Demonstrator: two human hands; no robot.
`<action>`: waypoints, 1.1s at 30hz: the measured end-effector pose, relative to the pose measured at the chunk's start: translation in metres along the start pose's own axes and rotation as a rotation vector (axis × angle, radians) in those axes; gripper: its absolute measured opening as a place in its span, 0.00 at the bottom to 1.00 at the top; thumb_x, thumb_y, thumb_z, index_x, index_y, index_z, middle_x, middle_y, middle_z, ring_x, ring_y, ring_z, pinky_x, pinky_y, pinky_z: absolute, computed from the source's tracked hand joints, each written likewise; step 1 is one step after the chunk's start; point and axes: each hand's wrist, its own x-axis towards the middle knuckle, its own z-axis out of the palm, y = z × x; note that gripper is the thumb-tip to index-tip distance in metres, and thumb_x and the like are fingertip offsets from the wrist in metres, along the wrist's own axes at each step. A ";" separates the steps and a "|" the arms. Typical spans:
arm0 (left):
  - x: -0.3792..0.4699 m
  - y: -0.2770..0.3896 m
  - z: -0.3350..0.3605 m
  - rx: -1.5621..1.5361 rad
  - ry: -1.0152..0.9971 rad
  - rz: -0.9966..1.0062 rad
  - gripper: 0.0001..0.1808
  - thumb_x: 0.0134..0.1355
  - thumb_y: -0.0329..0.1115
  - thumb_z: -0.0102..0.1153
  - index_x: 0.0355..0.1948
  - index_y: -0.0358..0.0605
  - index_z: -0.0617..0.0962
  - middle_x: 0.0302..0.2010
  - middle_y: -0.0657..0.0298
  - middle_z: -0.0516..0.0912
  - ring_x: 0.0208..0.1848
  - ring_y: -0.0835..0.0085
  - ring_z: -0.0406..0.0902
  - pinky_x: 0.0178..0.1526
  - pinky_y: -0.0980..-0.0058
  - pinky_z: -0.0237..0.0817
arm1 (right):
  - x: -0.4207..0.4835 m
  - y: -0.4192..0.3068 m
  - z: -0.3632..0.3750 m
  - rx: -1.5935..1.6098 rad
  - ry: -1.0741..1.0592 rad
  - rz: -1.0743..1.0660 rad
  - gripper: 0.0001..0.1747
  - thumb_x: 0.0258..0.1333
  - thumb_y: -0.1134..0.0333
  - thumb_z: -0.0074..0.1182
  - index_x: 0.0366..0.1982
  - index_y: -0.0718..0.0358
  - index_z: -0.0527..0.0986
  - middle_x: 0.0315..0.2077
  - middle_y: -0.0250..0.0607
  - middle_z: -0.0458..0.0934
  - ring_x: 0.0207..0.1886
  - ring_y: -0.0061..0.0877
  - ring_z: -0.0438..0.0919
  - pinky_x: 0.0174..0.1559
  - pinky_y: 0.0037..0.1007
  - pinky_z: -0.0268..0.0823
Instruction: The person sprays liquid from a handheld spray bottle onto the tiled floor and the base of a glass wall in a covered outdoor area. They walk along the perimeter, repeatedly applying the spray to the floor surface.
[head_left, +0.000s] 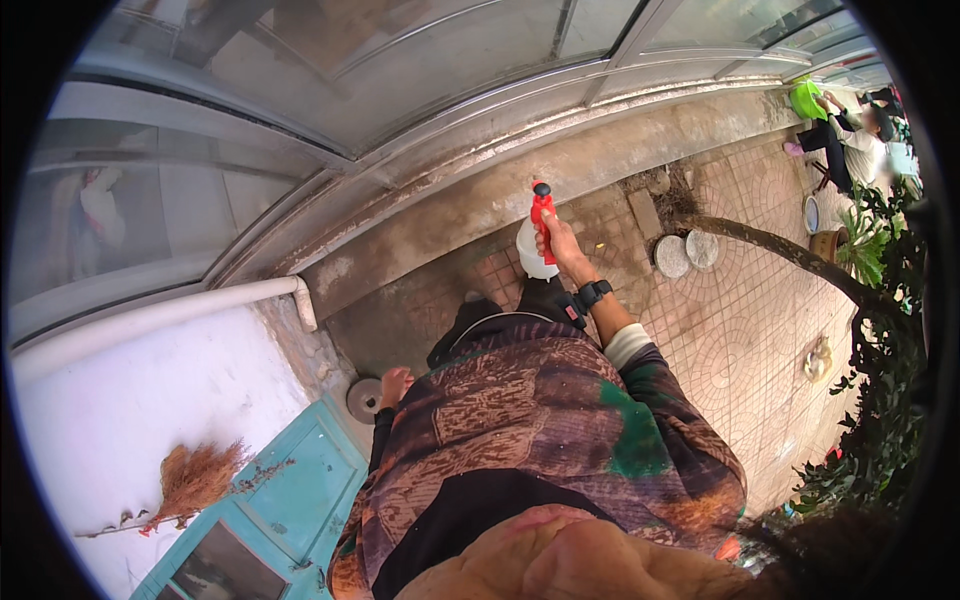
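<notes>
My right hand (560, 240) is wrapped around the red handle (541, 210) of a pressure sprayer, whose black pump knob (541, 190) points up. Its white plastic tank (529, 251) hangs in front of my legs, partly covered by the handle and my hand. A black strap with a small device (592, 294) circles my right wrist. Low at my left side hangs my left hand (395, 385), with no object visible in it and its fingers partly hidden. Behind that hand is a round stone disc with a hole (364, 400).
Framed windows (480, 82) rise above a concrete ledge (435, 214) ahead. A white pipe (172, 322) and teal door (300, 480) are left. Two round slabs (672, 256), a leaning tree trunk (780, 246) and a potted plant (827, 244) stand right. A seated person (855, 146) holds a green basin (807, 100).
</notes>
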 end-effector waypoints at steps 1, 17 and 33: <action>0.006 0.004 0.001 -0.049 -0.067 0.043 0.11 0.60 0.33 0.53 0.41 0.38 0.79 0.30 0.57 0.82 0.27 0.71 0.78 0.31 0.74 0.71 | 0.002 -0.007 -0.008 0.004 0.017 -0.002 0.25 0.61 0.43 0.45 0.30 0.60 0.68 0.17 0.28 0.67 0.17 0.17 0.65 0.22 0.22 0.61; 0.034 0.071 0.040 0.515 0.015 0.087 0.13 0.60 0.37 0.53 0.39 0.41 0.81 0.29 0.59 0.84 0.31 0.73 0.80 0.35 0.76 0.71 | 0.006 -0.073 -0.073 -0.227 -0.204 -0.080 0.24 0.62 0.46 0.45 0.28 0.61 0.70 0.16 0.26 0.67 0.16 0.14 0.63 0.21 0.19 0.58; 0.027 0.067 0.028 0.608 0.141 0.162 0.13 0.61 0.39 0.55 0.37 0.42 0.83 0.28 0.61 0.84 0.33 0.76 0.81 0.36 0.77 0.69 | 0.039 -0.045 -0.096 -0.109 -0.069 0.084 0.23 0.60 0.46 0.46 0.27 0.60 0.69 0.15 0.27 0.66 0.14 0.15 0.63 0.16 0.21 0.56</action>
